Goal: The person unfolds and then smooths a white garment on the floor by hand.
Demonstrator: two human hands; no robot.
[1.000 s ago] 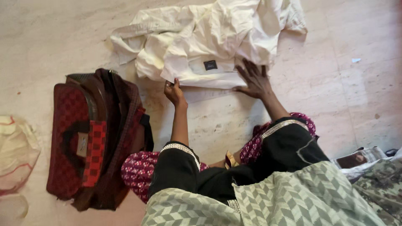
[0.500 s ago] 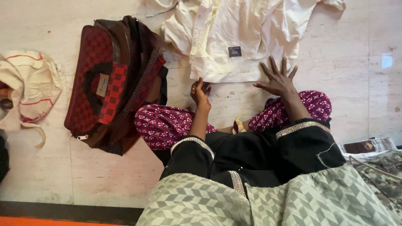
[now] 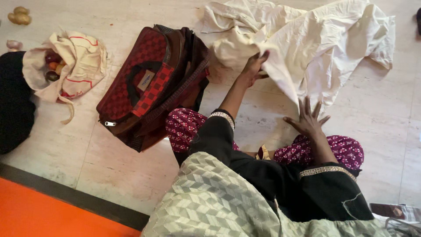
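A cream shirt (image 3: pixel 315 44) lies crumpled on the pale stone floor ahead of me. My left hand (image 3: pixel 254 68) is raised and grips a fold of the shirt, lifting it off the floor. My right hand (image 3: pixel 309 119) is spread flat with fingers apart, at the shirt's near lower edge just above my knee. A dark red checked bag (image 3: pixel 149 83) lies open on the floor to the left of my left arm.
A cream cloth bag (image 3: pixel 72 61) with round fruits inside sits at far left, with loose fruits (image 3: pixel 17 15) beyond it. A black object (image 3: pixel 13 101) is at the left edge. An orange strip (image 3: pixel 39 210) with a dark border runs along the bottom left.
My left hand has gone from the shirt's near edge up into the cloth and lifted a fold. The folded shirt has come undone. My right hand slid back toward my knee.
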